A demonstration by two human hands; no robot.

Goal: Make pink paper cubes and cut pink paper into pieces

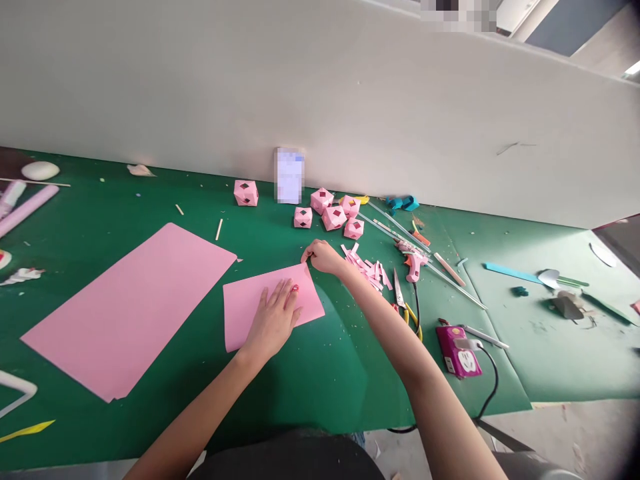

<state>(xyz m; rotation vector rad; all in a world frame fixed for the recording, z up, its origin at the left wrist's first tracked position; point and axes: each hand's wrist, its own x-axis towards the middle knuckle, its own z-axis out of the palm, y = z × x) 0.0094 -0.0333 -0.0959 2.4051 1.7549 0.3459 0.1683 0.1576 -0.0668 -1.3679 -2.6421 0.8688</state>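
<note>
A small sheet of pink paper (pixel 245 312) lies on the green table in front of me. My left hand (pixel 274 312) rests flat on it with the fingers stretched out, a red ring-like item on one finger. At the sheet's far right corner, my right hand (pixel 323 257) is closed, its curled fingertips at the paper. To the left lies a larger pink sheet (pixel 130 310). Beyond my hands stand several folded pink paper shapes with diamond openings, such as this paper cube (pixel 246 193). Short pink paper strips (pixel 367 270) are heaped right of my right hand.
Scissors (pixel 399 290) and a pink glue gun (pixel 414 265) with clear glue sticks lie right of the strips. A magenta power socket box (pixel 453 360) with a cable sits near the front edge. A phone-like panel (pixel 289 176) leans against the white partition (pixel 200 87).
</note>
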